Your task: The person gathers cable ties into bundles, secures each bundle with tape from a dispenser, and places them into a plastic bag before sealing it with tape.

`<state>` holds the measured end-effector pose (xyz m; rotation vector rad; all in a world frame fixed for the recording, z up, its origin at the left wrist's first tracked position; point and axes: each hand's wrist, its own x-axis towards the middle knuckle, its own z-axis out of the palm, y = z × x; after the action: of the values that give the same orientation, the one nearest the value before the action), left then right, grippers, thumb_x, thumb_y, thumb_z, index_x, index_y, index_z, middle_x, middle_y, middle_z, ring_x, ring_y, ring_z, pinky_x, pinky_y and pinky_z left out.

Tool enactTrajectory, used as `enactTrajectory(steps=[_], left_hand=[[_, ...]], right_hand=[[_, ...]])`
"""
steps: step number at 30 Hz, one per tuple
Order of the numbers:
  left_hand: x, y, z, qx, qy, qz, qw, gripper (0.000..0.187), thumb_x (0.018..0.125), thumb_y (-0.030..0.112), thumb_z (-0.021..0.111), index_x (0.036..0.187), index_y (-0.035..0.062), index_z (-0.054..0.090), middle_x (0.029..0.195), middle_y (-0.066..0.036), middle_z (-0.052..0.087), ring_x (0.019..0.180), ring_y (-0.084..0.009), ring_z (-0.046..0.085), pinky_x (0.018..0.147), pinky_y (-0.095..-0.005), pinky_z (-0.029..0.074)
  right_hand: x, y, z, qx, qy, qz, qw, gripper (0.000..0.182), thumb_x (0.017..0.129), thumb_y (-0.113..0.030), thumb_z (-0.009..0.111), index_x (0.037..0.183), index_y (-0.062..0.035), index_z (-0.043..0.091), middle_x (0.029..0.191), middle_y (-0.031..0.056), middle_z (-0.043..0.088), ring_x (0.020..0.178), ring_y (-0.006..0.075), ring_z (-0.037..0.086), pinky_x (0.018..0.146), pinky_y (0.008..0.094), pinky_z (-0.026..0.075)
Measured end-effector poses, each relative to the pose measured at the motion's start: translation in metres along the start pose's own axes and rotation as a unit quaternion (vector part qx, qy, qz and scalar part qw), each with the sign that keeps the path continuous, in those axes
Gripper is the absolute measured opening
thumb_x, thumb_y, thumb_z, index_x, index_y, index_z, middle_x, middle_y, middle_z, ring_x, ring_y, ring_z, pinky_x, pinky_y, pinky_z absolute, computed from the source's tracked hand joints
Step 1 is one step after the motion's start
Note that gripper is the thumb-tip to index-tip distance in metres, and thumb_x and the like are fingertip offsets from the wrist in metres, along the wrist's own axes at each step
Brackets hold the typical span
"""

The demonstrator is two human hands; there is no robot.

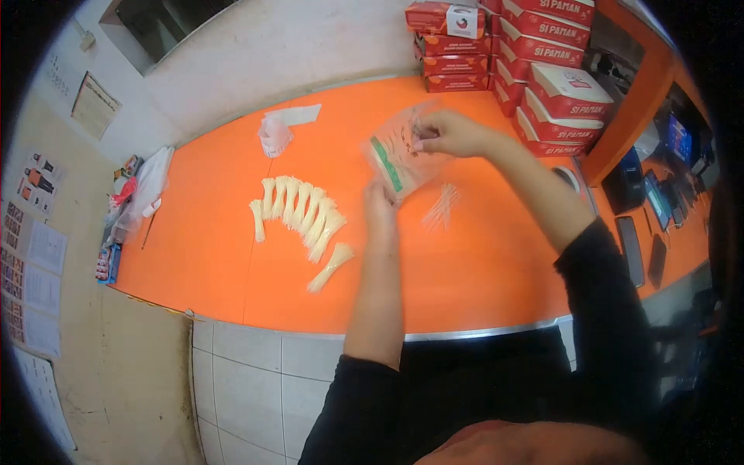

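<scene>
**My left hand [380, 203] and right hand [451, 133] on a printed plastic bag [400, 149]**

At my far left, a poster [39, 182] hangs on the wall, and clear plastic bags [155, 182] lie along the left end of the orange bench [205, 201], with a small blue box [110, 263] at its corner. Next come the bundles of thin cream strands [301, 205], fanned side by side in an arc, with one more bundle [332, 267] slightly apart, near my left forearm. Beyond the arc sits a crumpled white wrapper [274, 136], beside a flat white strip [300, 115].

My left hand is closed on the lower end of the printed plastic bag, its fingers partly hidden. The bag is tilted above the bench, see-through, with a green band. My right hand has thumb and fingers pinched together on its upper right side. Just right of the bag, loose thin strands [442, 208] lie crisscrossed on the bench. Behind rise stacks of red "SI PAMAN" boxes [542, 53]; farthest right, a dark phone [631, 249] lies near my right sleeve [601, 271].
</scene>
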<state>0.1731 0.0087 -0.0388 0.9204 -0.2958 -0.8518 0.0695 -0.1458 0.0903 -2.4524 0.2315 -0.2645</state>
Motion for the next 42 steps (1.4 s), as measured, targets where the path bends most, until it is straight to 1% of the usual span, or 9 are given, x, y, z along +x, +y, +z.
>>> enactTrajectory(steps=[7,13,20,22,29,34,35,37,42], left_hand=[[-0.023,0.027,0.032,-0.121,-0.013,0.167,0.978,0.038,0.098,0.027,0.032,0.124,0.0006,0.038,0.12,-0.012,0.048,0.112,-0.0206,0.047,0.093,-0.0343,0.039],[-0.026,0.035,0.017,-0.02,-0.034,0.266,0.963,0.041,0.098,0.029,0.032,0.122,-0.0035,0.039,0.121,-0.012,0.047,0.113,-0.0187,0.044,0.097,-0.0342,0.033],[-0.037,0.043,0.017,0.132,-0.093,0.299,0.94,0.039,0.097,0.029,0.035,0.112,-0.0029,0.051,0.108,-0.01,0.052,0.1,-0.018,0.049,0.088,-0.0303,0.038],[-0.042,0.047,0.021,0.219,-0.078,0.306,0.923,0.036,0.096,0.027,0.038,0.108,-0.0015,0.055,0.103,-0.01,0.053,0.096,-0.0182,0.05,0.084,-0.03,0.04],[-0.044,0.052,0.019,0.339,-0.002,0.3,0.892,0.014,0.085,0.01,0.056,0.091,0.0003,0.064,0.082,-0.007,0.059,0.078,-0.0153,0.056,0.071,-0.0276,0.045],[-0.057,0.061,0.027,0.286,-0.017,0.225,0.931,0.014,0.085,0.01,0.058,0.091,-0.002,0.061,0.084,-0.008,0.064,0.078,-0.0133,0.06,0.07,-0.0258,0.047],[-0.061,0.061,0.031,0.275,-0.05,0.204,0.938,0.013,0.086,0.009,0.056,0.093,-0.0017,0.059,0.084,-0.006,0.062,0.077,-0.011,0.058,0.068,-0.0238,0.046],[-0.063,0.058,0.035,0.265,-0.083,0.182,0.943,0.012,0.087,0.007,0.055,0.095,-0.0014,0.057,0.084,-0.004,0.061,0.077,-0.0087,0.055,0.067,-0.0217,0.045],[-0.063,0.051,0.039,0.331,-0.17,0.125,0.92,0.01,0.088,0.007,0.054,0.093,-0.0009,0.054,0.083,-0.002,0.06,0.076,-0.0073,0.054,0.067,-0.0204,0.044]], right_hand=[[-0.003,-0.031,-0.035,0.431,-0.165,-0.088,0.883,0.022,0.083,-0.019,0.054,0.102,-0.0085,0.063,0.093,0.0047,0.057,0.081,0.0135,0.055,0.065,0.0289,0.047],[-0.018,-0.07,-0.028,0.015,-0.145,0.156,0.977,0.034,0.081,-0.016,0.052,0.115,-0.01,0.057,0.099,0.0071,0.059,0.1,0.0169,0.055,0.08,0.0288,0.047],[-0.02,-0.012,0.058,0.171,-0.038,-0.05,0.983,0.043,0.083,-0.031,0.058,0.121,-0.0119,0.048,0.098,0.0054,0.057,0.076,0.0084,0.055,0.052,0.0207,0.047],[-0.02,0.002,0.084,0.61,-0.056,0.105,0.783,0.038,0.087,-0.026,0.054,0.122,-0.0125,0.046,0.097,0.0031,0.056,0.075,0.0055,0.053,0.053,0.0177,0.044],[-0.064,-0.042,0.106,0.631,0.136,0.123,0.754,0.035,0.089,-0.025,0.051,0.12,-0.0095,0.046,0.093,0.0027,0.057,0.071,0.0057,0.052,0.045,0.019,0.041],[-0.081,-0.013,0.099,0.828,-0.169,0.118,0.521,0.042,0.078,-0.015,0.065,0.115,-0.0057,0.047,0.07,-0.0014,0.05,0.057,0.0066,0.047,0.044,0.0202,0.035],[-0.082,-0.009,0.102,0.829,-0.168,0.119,0.52,0.042,0.078,-0.015,0.065,0.115,-0.0057,0.047,0.07,-0.0014,0.05,0.057,0.0066,0.047,0.044,0.0202,0.035],[-0.082,-0.006,0.107,0.49,0.056,-0.072,0.867,0.043,0.076,-0.014,0.066,0.113,-0.0031,0.047,0.063,-0.0033,0.045,0.053,0.0052,0.042,0.046,0.0198,0.032],[-0.073,-0.046,0.095,0.506,0.22,-0.01,0.834,0.047,0.078,-0.024,0.065,0.116,-0.0029,0.048,0.071,-0.0025,0.049,0.057,0.0048,0.044,0.048,0.0183,0.035]])
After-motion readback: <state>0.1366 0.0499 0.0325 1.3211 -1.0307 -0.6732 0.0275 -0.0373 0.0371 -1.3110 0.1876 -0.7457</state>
